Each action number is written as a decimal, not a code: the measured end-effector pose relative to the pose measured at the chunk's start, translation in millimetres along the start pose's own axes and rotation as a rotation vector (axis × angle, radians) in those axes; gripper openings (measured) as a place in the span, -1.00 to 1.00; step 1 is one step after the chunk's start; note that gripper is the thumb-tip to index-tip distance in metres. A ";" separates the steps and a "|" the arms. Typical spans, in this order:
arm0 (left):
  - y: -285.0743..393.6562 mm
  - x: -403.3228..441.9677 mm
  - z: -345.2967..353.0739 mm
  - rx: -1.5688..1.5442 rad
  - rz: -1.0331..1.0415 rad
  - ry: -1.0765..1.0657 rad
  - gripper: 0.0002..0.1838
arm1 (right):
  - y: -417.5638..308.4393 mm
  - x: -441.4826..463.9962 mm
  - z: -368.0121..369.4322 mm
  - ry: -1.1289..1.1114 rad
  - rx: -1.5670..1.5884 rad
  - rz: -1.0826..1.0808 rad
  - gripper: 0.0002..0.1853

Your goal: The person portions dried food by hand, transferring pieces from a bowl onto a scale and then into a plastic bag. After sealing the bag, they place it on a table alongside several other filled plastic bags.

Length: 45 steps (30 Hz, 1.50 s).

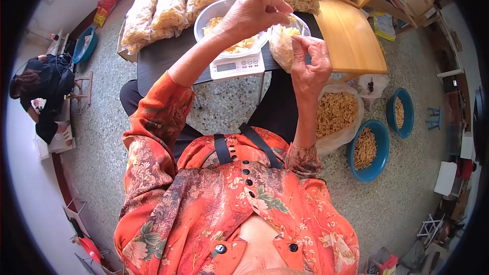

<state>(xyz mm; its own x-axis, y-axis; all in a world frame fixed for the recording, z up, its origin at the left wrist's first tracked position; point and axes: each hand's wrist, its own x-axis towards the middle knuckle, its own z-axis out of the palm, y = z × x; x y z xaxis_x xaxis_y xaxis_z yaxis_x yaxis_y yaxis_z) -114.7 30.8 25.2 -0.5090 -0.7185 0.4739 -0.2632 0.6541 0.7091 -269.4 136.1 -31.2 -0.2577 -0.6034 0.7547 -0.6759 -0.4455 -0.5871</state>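
A clear plastic bag [280,46] partly filled with pale yellow dried pieces stands at the table edge. My right hand [311,61] pinches its near rim between thumb and fingers. Over the bag's far side, my left hand [257,10] is closed, thumb and index finger brought together at the bag's upper edge. Beneath my left wrist, a white bowl [202,19] holds more yellow pieces, partly hidden by the forearm. The bowl rests on a white digital scale [238,68], whose display faces me.
Several filled plastic bags [169,10] line the back of the dark table [158,63]. A wooden chair [349,35] is at the right. On the floor are an open sack [337,114] of dried pieces and blue basins [368,150]. Another person [48,79] sits at far left.
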 end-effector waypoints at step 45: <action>-71.3 -44.4 -37.3 0.647 -0.056 -0.206 -0.78 | 4.3 -1.1 -1.2 0.026 -0.047 -0.021 -0.90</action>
<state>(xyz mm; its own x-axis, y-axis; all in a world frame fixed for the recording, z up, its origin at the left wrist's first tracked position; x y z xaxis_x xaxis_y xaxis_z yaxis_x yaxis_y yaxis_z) -42.7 7.2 -26.9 -0.6094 -0.7376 0.2909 -0.6981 0.6731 0.2441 -272.8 135.7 -34.2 -0.2607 -0.5761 0.7747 -0.7129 -0.4262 -0.5569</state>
